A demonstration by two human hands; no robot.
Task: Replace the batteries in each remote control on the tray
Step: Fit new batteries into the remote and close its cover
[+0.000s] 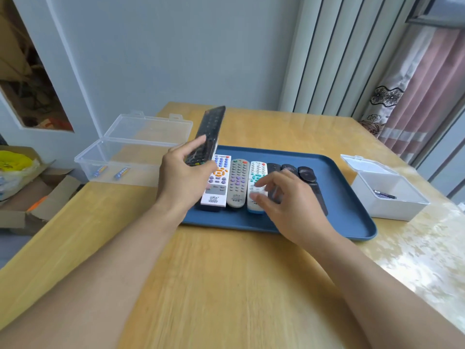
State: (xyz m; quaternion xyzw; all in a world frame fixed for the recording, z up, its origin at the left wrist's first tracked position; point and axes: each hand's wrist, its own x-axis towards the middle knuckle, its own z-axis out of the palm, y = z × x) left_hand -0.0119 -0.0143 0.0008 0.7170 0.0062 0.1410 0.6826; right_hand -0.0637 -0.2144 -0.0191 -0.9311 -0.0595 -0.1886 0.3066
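Observation:
My left hand [180, 177] grips the near end of a long black remote [210, 131] and holds it tilted up above the left end of the blue tray [347, 210]. Several remotes lie side by side on the tray: a white one with orange and purple buttons [217, 182], a grey one [237, 182], a white one with teal buttons [258, 172], and black ones [305, 173] partly hidden. My right hand [289, 202] hovers over the white-teal and black remotes with relaxed, spread fingers, holding nothing.
A clear lidded plastic box [120, 157] at the table's left holds two blue batteries [122, 171]. A white open box [387, 195] at the right holds dark batteries [385, 194]. Cardboard boxes sit on the floor at left. Bare wooden tabletop [226, 273] lies in front of the tray.

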